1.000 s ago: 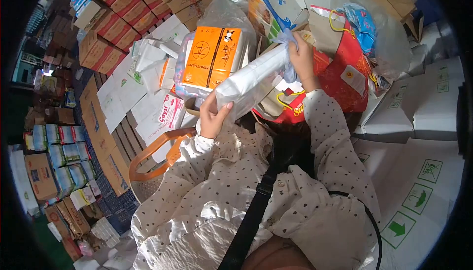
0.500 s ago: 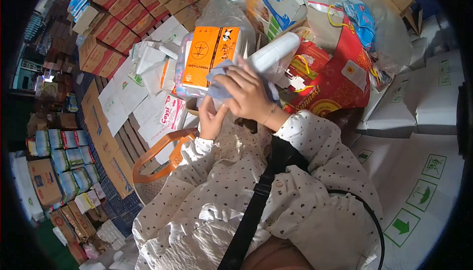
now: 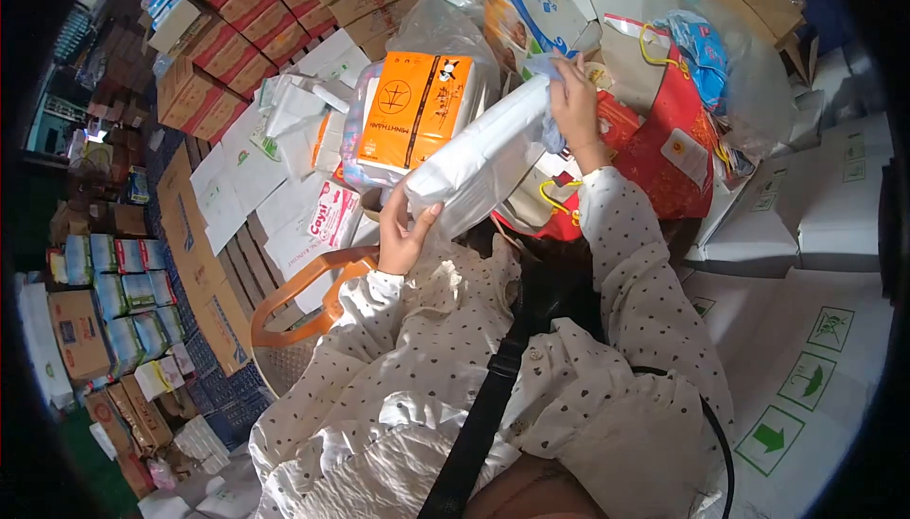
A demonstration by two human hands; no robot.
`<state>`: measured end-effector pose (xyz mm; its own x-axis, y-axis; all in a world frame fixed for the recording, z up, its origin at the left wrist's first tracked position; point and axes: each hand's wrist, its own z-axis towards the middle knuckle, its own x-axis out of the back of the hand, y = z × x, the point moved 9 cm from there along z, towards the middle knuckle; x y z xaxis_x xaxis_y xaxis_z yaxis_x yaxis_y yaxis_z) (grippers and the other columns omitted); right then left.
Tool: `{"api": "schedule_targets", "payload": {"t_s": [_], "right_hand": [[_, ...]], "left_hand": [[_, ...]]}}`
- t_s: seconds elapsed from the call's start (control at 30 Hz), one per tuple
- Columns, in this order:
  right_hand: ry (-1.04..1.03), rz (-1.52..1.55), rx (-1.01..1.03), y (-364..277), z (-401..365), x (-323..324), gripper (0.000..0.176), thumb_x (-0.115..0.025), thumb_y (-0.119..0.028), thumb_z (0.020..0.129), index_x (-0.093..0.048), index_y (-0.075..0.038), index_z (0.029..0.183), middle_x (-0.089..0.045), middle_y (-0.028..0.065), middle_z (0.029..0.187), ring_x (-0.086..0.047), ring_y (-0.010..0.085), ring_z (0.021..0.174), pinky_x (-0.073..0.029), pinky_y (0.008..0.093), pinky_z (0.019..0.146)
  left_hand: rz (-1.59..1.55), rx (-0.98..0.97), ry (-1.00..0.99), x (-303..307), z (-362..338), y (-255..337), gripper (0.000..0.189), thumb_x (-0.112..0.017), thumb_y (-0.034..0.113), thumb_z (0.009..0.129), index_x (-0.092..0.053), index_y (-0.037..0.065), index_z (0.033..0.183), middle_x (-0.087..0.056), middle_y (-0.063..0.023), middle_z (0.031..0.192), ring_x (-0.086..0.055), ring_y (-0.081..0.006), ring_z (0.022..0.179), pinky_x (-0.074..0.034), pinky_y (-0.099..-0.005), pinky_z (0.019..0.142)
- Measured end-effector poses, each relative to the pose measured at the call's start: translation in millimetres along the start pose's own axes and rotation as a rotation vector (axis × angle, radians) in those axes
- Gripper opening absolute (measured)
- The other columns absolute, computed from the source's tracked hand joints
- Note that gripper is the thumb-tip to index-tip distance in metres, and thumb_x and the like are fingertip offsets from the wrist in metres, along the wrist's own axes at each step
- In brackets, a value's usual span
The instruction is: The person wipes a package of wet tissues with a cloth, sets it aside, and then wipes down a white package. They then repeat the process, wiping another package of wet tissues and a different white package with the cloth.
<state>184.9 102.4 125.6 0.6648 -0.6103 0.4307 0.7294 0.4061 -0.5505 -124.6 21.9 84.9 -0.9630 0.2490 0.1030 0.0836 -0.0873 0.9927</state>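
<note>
A long white package in clear plastic (image 3: 483, 149) is held aslant between my two hands, in front of the orange-labelled pack (image 3: 414, 107). My left hand (image 3: 406, 235) grips its lower left end, thumb on the near side. At the upper right end my right hand (image 3: 575, 111) holds a crumpled blue-grey cloth (image 3: 548, 130) against the package. Part of the cloth is hidden behind the fingers. Close to my left hand lies a pink-and-white Caysi pack (image 3: 334, 214).
Red gift bags (image 3: 678, 154) stand beyond my right hand. White cartons (image 3: 796, 348) line the right side. An orange chair arm (image 3: 284, 296) is at my left. Stacked boxes (image 3: 256, 7) rise at the back, and flattened white cardboard (image 3: 232, 178) covers the slatted floor.
My hands have moved apart. The white package, previously behind the cloth, is now raised between them. My right hand went up and right with the cloth; my left hand has taken the package's near end.
</note>
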Motion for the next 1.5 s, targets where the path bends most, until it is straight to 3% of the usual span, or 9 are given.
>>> {"api": "schedule_targets", "payload": {"t_s": [0.27,0.53,0.73,0.83,0.93,1.0,1.13,1.23,1.5], "right_hand": [[-0.112,0.203,0.119,-135,-35,-28,0.035,-0.049,-0.011,0.074,-0.066,-0.004,0.103,-0.066,0.0207,0.106,-0.061,0.0397,0.109,-0.038,0.0516,0.110],[-0.308,0.142,0.453,-187,-56,-58,0.037,-0.053,-0.013,0.070,-0.067,-0.007,0.103,-0.066,0.0135,0.101,-0.062,0.0281,0.110,-0.027,0.0566,0.115],[-0.229,-0.013,0.407,-135,-38,-57,0.043,-0.060,-0.013,0.074,-0.063,-0.012,0.118,-0.062,0.0109,0.121,-0.051,0.0279,0.130,-0.023,0.0578,0.117],[-0.269,0.004,0.174,-93,-28,-59,0.054,-0.056,-0.011,0.082,-0.051,-0.010,0.135,-0.041,0.0154,0.151,-0.037,0.0348,0.140,-0.023,0.0552,0.117],[-0.226,0.203,-0.014,-71,-42,-69,0.057,-0.056,-0.017,0.087,-0.045,-0.012,0.142,-0.039,0.0156,0.152,-0.032,0.0375,0.142,-0.024,0.0527,0.117],[-0.326,0.139,0.019,-75,-54,-81,0.061,-0.057,-0.022,0.090,-0.039,-0.015,0.148,-0.036,0.0157,0.154,-0.029,0.0387,0.144,-0.024,0.0520,0.117],[-0.631,0.075,0.250,-122,-93,-101,0.068,-0.060,-0.022,0.085,-0.038,-0.017,0.149,-0.035,0.0148,0.155,-0.029,0.0361,0.145,-0.024,0.0512,0.117],[-0.770,0.142,0.321,-141,-108,-104,0.071,-0.062,-0.018,0.082,-0.038,-0.018,0.149,-0.035,0.0124,0.156,-0.030,0.0319,0.145,-0.023,0.0505,0.118],[-0.500,-0.089,0.032,-38,-63,-96,0.058,-0.052,-0.020,0.090,-0.041,-0.015,0.147,-0.038,0.0154,0.154,-0.031,0.0340,0.144,-0.019,0.0518,0.119]], "left_hand": [[-0.057,-0.002,0.039,2,7,-6,0.052,-0.068,0.007,0.090,-0.046,-0.006,0.135,-0.057,-0.0141,0.129,-0.050,-0.0207,0.123,-0.036,-0.0340,0.107],[-0.072,0.027,0.048,29,-21,-39,0.060,-0.070,0.011,0.090,-0.037,0.000,0.139,-0.050,-0.0125,0.128,-0.048,-0.0206,0.121,-0.039,-0.0341,0.103],[-0.066,0.093,0.112,43,-29,-53,0.057,-0.070,0.015,0.091,-0.039,0.001,0.136,-0.051,-0.0122,0.126,-0.048,-0.0209,0.120,-0.037,-0.0342,0.104],[-0.076,0.175,0.156,49,-26,-68,0.057,-0.069,0.017,0.092,-0.039,0.001,0.138,-0.051,-0.0123,0.129,-0.048,-0.0205,0.120,-0.036,-0.0338,0.105],[-0.129,0.232,0.200,52,-12,-78,0.057,-0.065,0.026,0.095,-0.041,-0.001,0.139,-0.051,-0.0125,0.133,-0.049,-0.0196,0.119,-0.037,-0.0327,0.104],[-0.236,0.345,0.239,58,-1,-91,0.051,-0.065,0.030,0.095,-0.047,0.001,0.133,-0.058,-0.0094,0.121,-0.057,-0.0178,0.102,-0.048,-0.0308,0.086],[-0.647,0.393,0.189,63,19,-132,0.056,-0.060,0.039,0.094,-0.048,-0.002,0.130,-0.058,-0.0110,0.112,-0.060,-0.0215,0.104,-0.053,-0.0360,0.086],[-0.548,0.408,0.148,51,30,-102,0.054,-0.065,0.035,0.091,-0.048,0.000,0.129,-0.058,-0.0121,0.119,-0.059,-0.0220,0.110,-0.050,-0.0418,0.089],[-0.414,0.419,0.143,39,41,-100,0.047,-0.068,0.024,0.085,-0.047,0.004,0.122,-0.057,-0.0085,0.118,-0.055,-0.0207,0.111,-0.047,-0.0404,0.084]]}}
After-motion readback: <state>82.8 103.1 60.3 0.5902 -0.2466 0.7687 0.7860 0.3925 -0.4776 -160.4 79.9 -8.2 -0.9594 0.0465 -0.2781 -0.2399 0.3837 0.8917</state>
